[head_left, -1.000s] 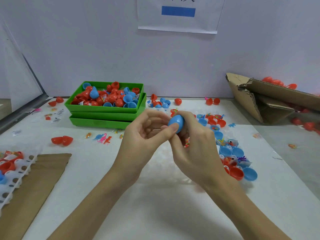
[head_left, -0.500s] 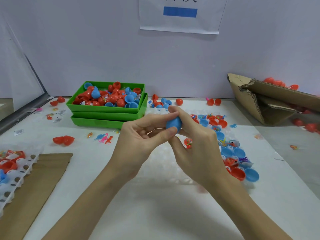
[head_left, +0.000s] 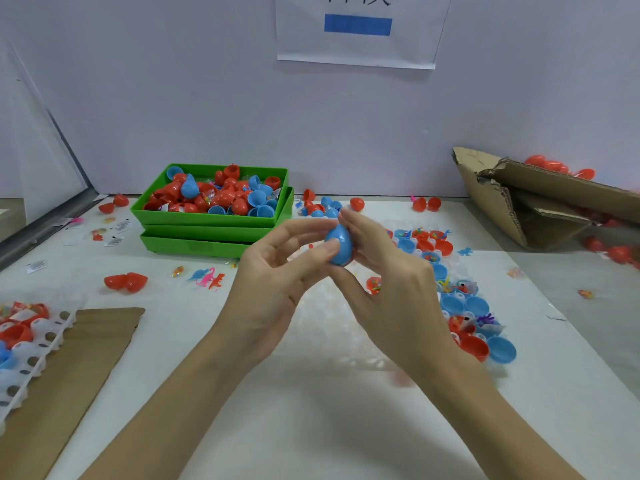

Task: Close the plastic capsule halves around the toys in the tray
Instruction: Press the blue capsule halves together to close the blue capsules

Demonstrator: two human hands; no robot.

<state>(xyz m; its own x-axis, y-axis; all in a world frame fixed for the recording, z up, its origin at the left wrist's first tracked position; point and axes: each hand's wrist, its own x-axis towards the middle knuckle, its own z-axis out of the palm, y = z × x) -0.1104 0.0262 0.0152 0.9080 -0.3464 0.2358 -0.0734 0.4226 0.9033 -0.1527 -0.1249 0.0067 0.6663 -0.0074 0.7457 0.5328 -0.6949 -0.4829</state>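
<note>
Pressing the blue capsule (head_left: 340, 246), pinched above the desk's middle by left hand (head_left: 277, 289) and right hand (head_left: 391, 292), is best done squarely until the halves seat.

A toy-packing workstation: a white worktop (head_left: 311, 427) carries green trays (head_left: 214, 233) heaped with capsule halves, with a torn carton (head_left: 519, 206) to their right.
</note>
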